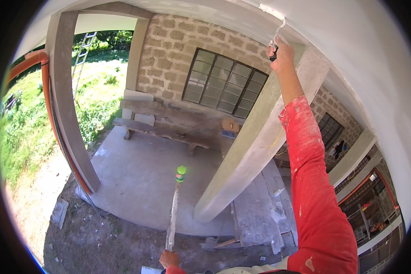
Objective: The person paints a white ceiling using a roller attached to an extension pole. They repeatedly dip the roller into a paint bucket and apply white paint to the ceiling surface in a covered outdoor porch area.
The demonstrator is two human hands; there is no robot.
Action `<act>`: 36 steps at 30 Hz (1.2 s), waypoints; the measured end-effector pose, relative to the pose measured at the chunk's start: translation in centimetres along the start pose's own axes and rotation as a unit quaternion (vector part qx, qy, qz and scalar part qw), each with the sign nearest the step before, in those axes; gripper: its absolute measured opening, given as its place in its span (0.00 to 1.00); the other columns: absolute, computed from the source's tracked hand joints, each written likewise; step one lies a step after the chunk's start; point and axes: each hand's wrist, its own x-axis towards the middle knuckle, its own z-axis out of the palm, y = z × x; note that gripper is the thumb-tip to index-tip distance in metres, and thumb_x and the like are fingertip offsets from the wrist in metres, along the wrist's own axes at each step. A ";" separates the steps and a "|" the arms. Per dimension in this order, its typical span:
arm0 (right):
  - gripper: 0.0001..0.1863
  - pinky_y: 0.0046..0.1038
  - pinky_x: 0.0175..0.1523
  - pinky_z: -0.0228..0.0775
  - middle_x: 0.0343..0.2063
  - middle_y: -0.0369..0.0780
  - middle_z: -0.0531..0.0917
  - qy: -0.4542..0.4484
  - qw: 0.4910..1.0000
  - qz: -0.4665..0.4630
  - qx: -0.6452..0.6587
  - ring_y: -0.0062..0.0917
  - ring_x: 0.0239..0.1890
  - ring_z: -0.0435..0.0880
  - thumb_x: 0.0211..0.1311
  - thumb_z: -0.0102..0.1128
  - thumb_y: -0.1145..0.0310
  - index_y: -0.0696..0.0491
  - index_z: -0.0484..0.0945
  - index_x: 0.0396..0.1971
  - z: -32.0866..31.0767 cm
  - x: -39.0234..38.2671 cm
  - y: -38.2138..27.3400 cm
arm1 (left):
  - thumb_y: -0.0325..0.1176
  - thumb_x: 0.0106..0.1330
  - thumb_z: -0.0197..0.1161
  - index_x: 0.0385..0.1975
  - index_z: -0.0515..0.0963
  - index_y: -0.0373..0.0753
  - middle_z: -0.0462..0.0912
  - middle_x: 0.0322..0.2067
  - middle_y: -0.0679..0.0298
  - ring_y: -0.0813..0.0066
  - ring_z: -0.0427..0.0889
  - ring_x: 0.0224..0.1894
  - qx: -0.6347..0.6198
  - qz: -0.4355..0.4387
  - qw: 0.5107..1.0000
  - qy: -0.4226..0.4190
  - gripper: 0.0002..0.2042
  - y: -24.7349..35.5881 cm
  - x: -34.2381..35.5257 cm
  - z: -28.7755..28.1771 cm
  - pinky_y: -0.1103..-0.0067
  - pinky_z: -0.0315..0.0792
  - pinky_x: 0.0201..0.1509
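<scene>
Raised high at the upper right, my right hand (283,52) is closed around the dark handle of a small paint roller. Its bent wire frame (283,25) leads to the white roller head (273,11), which is up against the ceiling edge. Low in the middle, my left hand (170,259) grips the lower end of a paint-spattered stick (172,214). A green plastic bottle piece (181,173) sits on the stick's far end; what it contains cannot be made out. My right sleeve (313,164) is red with paint spots.
A concrete column (242,150) stands close below my right arm. Planks (255,214) lie beside its base. Beyond are a wooden bench (160,130), a barred window (224,82) in a block wall, an orange pipe (45,86) on another column, and a ladder (82,59) on grass.
</scene>
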 end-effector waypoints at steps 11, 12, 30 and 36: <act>0.19 0.19 0.18 0.57 0.27 0.35 0.76 0.002 0.998 -0.064 -0.023 0.15 0.18 0.68 0.75 0.56 0.70 0.57 0.73 0.62 4.7 -24.2 -8.6 | 0.44 0.57 0.70 0.30 0.86 0.35 0.88 0.35 0.46 0.46 0.89 0.41 -0.022 0.029 0.999 0.003 0.16 -0.6 0.4 0.9 0.58 0.81 0.46; 0.20 0.19 0.18 0.57 0.27 0.35 0.76 0.007 0.997 -0.068 -0.024 0.14 0.17 0.68 0.75 0.56 0.70 0.56 0.72 0.64 5.1 -25.8 -9.4 | 0.44 0.57 0.70 0.30 0.86 0.35 0.88 0.35 0.46 0.46 0.89 0.41 -0.026 0.034 0.999 -0.001 0.16 -0.6 0.4 1.0 0.58 0.81 0.47; 0.25 0.17 0.15 0.57 0.30 0.33 0.76 0.022 0.990 -0.120 -0.068 0.11 0.15 0.67 0.78 0.51 0.67 0.53 0.66 0.72 8.4 -41.0 -13.6 | 0.43 0.58 0.67 0.31 0.86 0.34 0.88 0.36 0.45 0.45 0.88 0.43 -0.064 0.042 0.997 -0.016 0.16 -1.4 -0.2 -0.2 0.58 0.81 0.49; 0.27 0.18 0.16 0.57 0.28 0.33 0.74 0.055 0.990 -0.084 -0.097 0.13 0.16 0.67 0.77 0.54 0.66 0.52 0.65 0.72 7.0 -36.8 -12.5 | 0.48 0.60 0.67 0.33 0.86 0.34 0.88 0.37 0.45 0.45 0.87 0.43 -0.066 0.049 0.996 -0.016 0.19 -0.9 -0.3 -0.1 0.57 0.80 0.48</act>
